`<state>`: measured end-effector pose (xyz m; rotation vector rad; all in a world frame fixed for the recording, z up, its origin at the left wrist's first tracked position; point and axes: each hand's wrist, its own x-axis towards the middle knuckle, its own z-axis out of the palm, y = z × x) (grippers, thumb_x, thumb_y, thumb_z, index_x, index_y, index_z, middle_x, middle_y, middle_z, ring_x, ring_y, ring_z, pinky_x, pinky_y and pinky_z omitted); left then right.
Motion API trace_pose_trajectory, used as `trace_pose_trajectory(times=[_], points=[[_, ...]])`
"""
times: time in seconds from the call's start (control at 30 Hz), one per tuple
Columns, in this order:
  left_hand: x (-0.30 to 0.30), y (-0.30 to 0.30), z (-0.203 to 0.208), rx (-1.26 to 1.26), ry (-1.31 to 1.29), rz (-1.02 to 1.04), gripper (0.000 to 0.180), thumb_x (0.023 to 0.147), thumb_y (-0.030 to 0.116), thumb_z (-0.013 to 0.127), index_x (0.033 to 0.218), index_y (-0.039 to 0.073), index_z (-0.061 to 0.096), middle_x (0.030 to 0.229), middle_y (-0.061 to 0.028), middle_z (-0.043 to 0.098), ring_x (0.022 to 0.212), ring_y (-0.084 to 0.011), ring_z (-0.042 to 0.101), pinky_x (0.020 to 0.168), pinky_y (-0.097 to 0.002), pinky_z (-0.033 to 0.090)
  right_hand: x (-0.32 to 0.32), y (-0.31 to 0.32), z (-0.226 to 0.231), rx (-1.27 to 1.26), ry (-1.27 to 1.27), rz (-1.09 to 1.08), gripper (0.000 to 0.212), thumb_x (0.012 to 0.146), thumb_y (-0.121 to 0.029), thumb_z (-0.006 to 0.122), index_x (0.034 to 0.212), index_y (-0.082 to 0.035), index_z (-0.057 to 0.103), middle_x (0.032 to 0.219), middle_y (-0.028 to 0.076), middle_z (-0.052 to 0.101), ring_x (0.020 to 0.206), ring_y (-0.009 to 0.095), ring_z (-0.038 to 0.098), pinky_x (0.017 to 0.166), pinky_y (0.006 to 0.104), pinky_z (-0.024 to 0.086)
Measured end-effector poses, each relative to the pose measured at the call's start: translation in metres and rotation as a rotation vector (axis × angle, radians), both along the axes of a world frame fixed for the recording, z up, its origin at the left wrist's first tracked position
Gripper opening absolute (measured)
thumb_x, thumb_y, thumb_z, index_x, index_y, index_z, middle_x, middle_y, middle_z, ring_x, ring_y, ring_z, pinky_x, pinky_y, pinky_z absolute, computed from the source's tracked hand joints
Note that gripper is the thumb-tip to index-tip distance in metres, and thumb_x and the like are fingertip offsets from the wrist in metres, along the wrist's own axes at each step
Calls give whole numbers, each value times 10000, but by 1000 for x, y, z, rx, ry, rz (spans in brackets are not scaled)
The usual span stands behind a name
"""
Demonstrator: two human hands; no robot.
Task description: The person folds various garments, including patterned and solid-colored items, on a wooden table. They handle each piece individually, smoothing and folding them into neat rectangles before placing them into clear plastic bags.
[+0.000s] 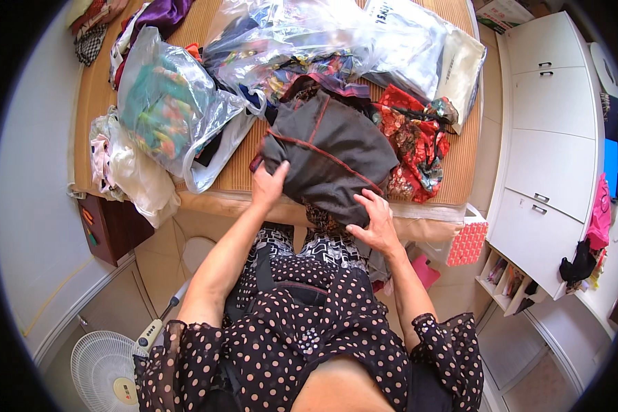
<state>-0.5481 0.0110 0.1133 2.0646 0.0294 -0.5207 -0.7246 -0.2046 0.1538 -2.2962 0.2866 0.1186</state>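
Note:
A dark grey garment (326, 151) with red seams lies bunched at the near edge of the bed, its seams facing up. My left hand (270, 184) grips its left edge, the thumb on top and the other fingers partly hidden by the cloth. At its lower right, my right hand (376, 225) rests against the fabric with thumb and fingers apart. A patterned brown cloth (323, 218) hangs below the garment over the bed edge. Close by on the right lies a red floral garment (415, 147).
Clear plastic bags of clothes (161, 103) cover the left and far side of the mat-covered bed (453, 182). White clothing (141, 172) droops over the left edge. A white fan (110, 371) stands at lower left; white cabinets (553, 103) line the right.

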Motion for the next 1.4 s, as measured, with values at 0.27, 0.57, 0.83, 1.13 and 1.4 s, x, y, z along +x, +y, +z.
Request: trace_pose_trajectory(times=[0.27,0.57,0.83,1.13,1.4], points=[[-65,-78,46,-110,-681,-972,372,654,135,664,975,-24,564,1138,-186,508,1177,-340,428,999,-421,339,37,13,-11,1211,102,-798,485,705,-71,731,1130,-17,504,995,69,587,828,159,588,684,281,497],[-59,-10,1,-169,200,-650,300,866,176,550,1126,28,560,1154,-104,562,1016,-215,571,851,-313,455,-39,-60,-43,1317,-111,-1147,401,805,-94,600,1172,35,503,1097,142,599,974,274,590,869,389,472],[-58,-36,-10,-520,1113,-191,572,940,473,352,1273,14,430,1204,-125,527,1075,-196,547,875,-310,458,1,-29,47,2085,117,-835,437,869,-198,523,1212,66,461,1157,189,560,1027,289,574,929,416,450],[-13,-18,-9,-862,667,-293,658,885,545,392,1326,57,378,1308,-99,453,1186,-240,443,1006,-389,346,39,5,114,2008,-90,-413,401,854,-115,541,1211,56,473,1165,164,559,1034,265,566,928,389,446],[29,62,-54,-1075,1105,277,434,916,318,470,1222,12,497,1190,-129,564,1081,-236,548,966,-391,416,-5,-45,-53,1330,51,-872,435,781,88,555,1201,-18,507,1129,92,580,1008,229,570,909,358,452]])
